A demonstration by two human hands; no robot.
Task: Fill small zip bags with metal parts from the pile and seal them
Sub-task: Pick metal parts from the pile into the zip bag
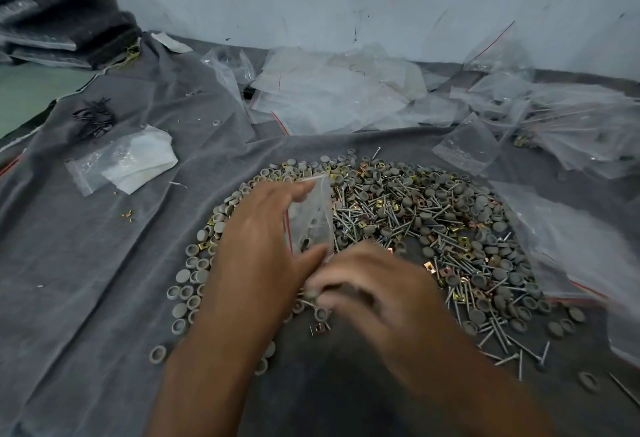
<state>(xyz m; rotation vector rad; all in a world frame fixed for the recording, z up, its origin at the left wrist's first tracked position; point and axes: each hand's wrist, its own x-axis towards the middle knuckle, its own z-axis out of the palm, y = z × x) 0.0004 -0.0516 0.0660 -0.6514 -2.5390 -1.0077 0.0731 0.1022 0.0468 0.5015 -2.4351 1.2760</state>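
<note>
Over the middle of the pile (415, 228), the left hand (263, 249) holds a small zip bag (313, 214) upright, with the thumb and the fingertips pinching its sides so that the mouth points toward the right hand (367, 291). A few small parts seem to lie already at the bottom of the bag, but the plastic is blurred and I cannot count them. The right hand is low over the near edge of the pile, just beside the bag. Its fingers are curled and appear to pinch one or more small pieces, maybe a grey cap (313, 294); the motion blur does not let me tell exactly what.

The step in hand is, I judge, loading parts into the bag. To do it well, the left hand should keep the mouth open and steady, not squeezed flat, and tilted a little toward the coming hand. The right hand should bring the pieces fully inside the mouth before letting go, because screws (374, 214) can catch the thin plastic or fall back on the cloth (104, 263). It is better to put the long screws in head first. Empty bags (329, 97) wait behind the pile, near the wall.
</note>
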